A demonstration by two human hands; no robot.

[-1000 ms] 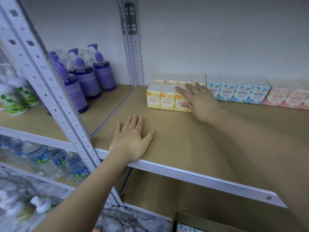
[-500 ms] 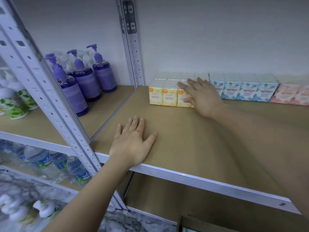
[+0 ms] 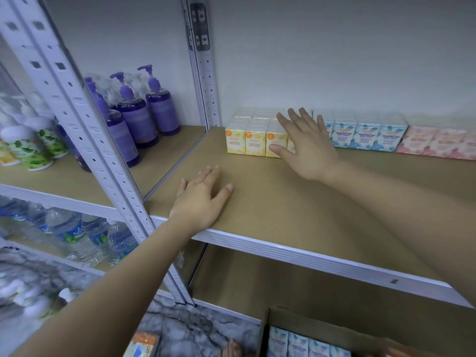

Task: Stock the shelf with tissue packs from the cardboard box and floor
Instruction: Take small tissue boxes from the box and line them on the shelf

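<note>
- The yellow tissue packs are small upright cartons with pale yellow flower-printed fronts, an orange dot at the top corner and orange lettering; they stand in two rows, side by side and touching.
- They sit at the back left of the shelf board, just right of the rear upright post.
- To their right along the back of the same board come blue tissue packs, then pink tissue packs, all in one line.
- The right hand reaches forward with fingers straight and spread, gripping nothing.
- Its palm covers the right end of the yellow front row and its thumb lies along the front of the third carton; whether it touches is hard to judge.
- The left hand lies flat, palm down, on the board near its front edge, fingers straight, holding nothing, well apart from the yellow packs.
- Below the board, a cardboard box holds more blue packs upright.
- One orange-topped pack lies on the marbled floor, left of the box.
</note>
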